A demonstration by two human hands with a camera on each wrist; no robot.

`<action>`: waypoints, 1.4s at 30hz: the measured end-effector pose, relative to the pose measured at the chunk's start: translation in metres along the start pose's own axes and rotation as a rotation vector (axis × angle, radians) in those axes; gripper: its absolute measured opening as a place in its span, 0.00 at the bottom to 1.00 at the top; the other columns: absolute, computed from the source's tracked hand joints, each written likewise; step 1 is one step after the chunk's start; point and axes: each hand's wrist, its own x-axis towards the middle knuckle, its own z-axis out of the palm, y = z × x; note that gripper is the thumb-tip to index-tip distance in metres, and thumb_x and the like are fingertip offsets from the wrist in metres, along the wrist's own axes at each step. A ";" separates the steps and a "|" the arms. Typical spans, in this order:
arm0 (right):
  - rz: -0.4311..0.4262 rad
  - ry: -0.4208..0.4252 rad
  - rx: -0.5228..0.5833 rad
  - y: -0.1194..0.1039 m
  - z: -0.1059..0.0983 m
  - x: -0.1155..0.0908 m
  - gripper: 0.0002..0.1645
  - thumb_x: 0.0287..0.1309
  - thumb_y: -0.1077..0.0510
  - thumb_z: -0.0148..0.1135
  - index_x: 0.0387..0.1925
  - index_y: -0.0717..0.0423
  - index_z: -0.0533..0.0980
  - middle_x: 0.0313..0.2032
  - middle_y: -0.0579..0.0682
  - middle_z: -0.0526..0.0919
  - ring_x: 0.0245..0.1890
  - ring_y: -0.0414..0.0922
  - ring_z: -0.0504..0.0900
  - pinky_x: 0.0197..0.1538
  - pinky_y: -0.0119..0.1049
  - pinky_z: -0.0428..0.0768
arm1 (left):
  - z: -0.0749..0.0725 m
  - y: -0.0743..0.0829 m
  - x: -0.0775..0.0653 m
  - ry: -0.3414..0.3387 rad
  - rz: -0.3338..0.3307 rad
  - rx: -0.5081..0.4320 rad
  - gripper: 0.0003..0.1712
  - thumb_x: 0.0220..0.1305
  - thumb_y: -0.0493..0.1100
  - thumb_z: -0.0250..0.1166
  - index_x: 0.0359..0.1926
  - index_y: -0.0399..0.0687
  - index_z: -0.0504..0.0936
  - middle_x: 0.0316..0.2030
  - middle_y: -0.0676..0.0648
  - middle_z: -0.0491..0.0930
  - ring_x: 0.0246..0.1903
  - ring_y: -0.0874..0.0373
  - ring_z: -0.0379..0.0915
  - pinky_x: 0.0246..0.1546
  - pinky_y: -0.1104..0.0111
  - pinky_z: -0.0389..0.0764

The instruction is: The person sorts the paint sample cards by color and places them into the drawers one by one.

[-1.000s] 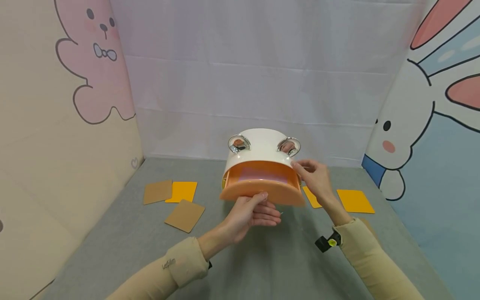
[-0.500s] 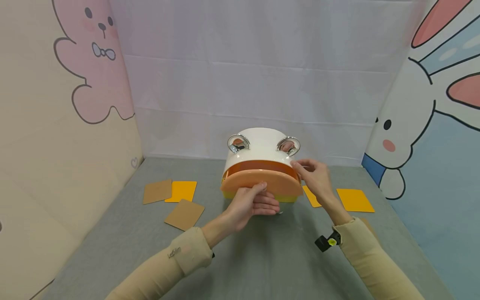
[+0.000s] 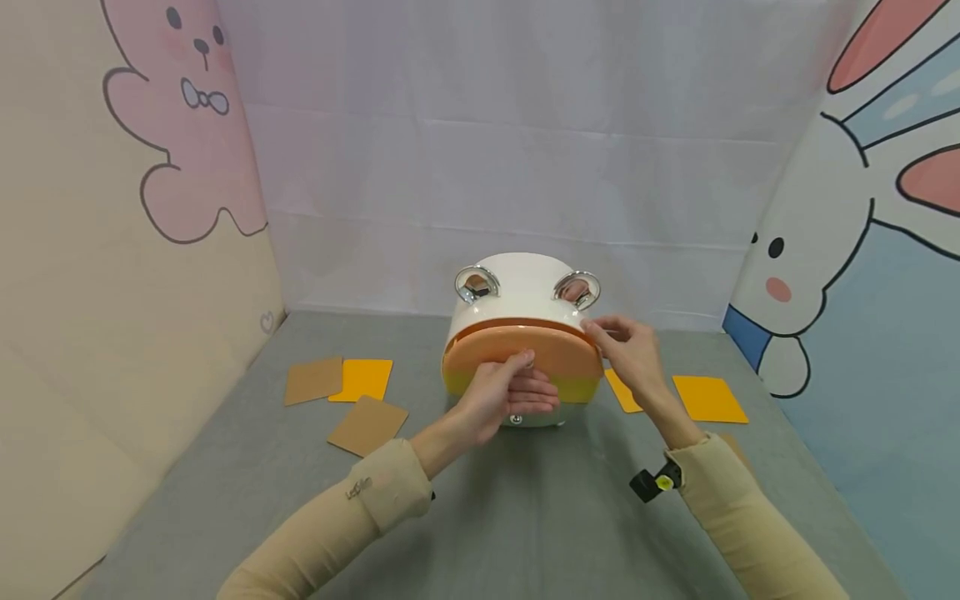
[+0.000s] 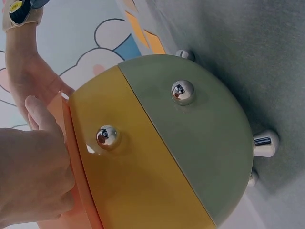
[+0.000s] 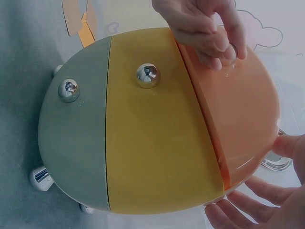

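1. The left hand [image 3: 495, 397] pinches the round knob [image 5: 229, 58] of the orange drawer [image 3: 572, 354], thumb above and fingers below; that hold presumably lets one hand govern the slide.
2. The right hand [image 3: 630, 356] lies against the upper right side of the white casing [image 3: 525, 287], thumb at the front rim, fingers loosely spread and gripping no separate thing. It seems set there to steady the casing.
3. The orange drawer, topmost of three, stands slightly proud of the casing, with a narrow gap along its upper edge. Its contents cannot be seen.
4. Below it, the yellow drawer [image 5: 152, 143] and the green drawer [image 5: 76, 133] sit pushed in, each with a chrome knob like the one at [image 5: 148, 75].
5. The whole mini chest stands upright on the grey desk [image 3: 540, 517], raised on chrome feet [image 5: 42, 178]. Its front faces the person, probably for easy reach. Two chrome rings [image 3: 477, 286] on top look decorative.
6. Left of the chest, a brown card [image 3: 313, 381] overlaps a yellow card [image 3: 366, 379]; another brown card [image 3: 369, 425] lies nearer the person. Two yellow cards [image 3: 709, 399] lie to the right, one partly behind the right forearm. Lying at the sides, they seem kept out of the drawer's path.
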 end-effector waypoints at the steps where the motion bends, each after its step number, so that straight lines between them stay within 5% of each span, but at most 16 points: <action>1: 0.001 0.001 0.001 0.000 0.000 0.000 0.30 0.60 0.39 0.61 0.47 0.61 0.80 0.46 0.60 0.84 0.48 0.53 0.83 0.38 0.24 0.79 | 0.000 0.000 0.001 0.002 -0.001 -0.001 0.27 0.70 0.54 0.56 0.45 0.30 0.78 0.32 0.42 0.87 0.34 0.50 0.87 0.43 0.57 0.84; 19: -0.009 0.009 0.003 -0.001 0.000 0.001 0.29 0.60 0.40 0.61 0.47 0.61 0.80 0.46 0.60 0.84 0.49 0.54 0.82 0.40 0.27 0.79 | -0.003 0.005 0.014 0.023 0.009 -0.010 0.26 0.70 0.53 0.55 0.43 0.30 0.79 0.32 0.42 0.87 0.34 0.50 0.87 0.43 0.57 0.84; 28: 0.010 0.008 -0.020 0.001 0.001 0.000 0.31 0.60 0.37 0.60 0.48 0.61 0.79 0.48 0.60 0.83 0.50 0.54 0.82 0.45 0.36 0.81 | -0.004 0.004 0.013 0.026 -0.004 -0.001 0.27 0.70 0.56 0.55 0.45 0.31 0.78 0.32 0.43 0.87 0.34 0.52 0.87 0.43 0.59 0.84; 36: 0.025 0.005 -0.010 0.002 0.002 -0.002 0.32 0.60 0.37 0.60 0.49 0.61 0.79 0.49 0.61 0.82 0.51 0.55 0.81 0.51 0.46 0.81 | -0.011 -0.002 0.002 0.046 -0.005 0.178 0.37 0.65 0.65 0.56 0.45 0.30 0.78 0.27 0.46 0.86 0.26 0.54 0.85 0.33 0.61 0.86; 42: 0.030 0.001 -0.014 0.001 0.000 -0.001 0.32 0.60 0.36 0.59 0.49 0.60 0.79 0.49 0.60 0.82 0.51 0.54 0.81 0.48 0.38 0.81 | -0.024 -0.012 -0.009 0.088 -0.028 0.259 0.33 0.64 0.61 0.60 0.41 0.30 0.79 0.24 0.48 0.85 0.20 0.57 0.83 0.26 0.64 0.85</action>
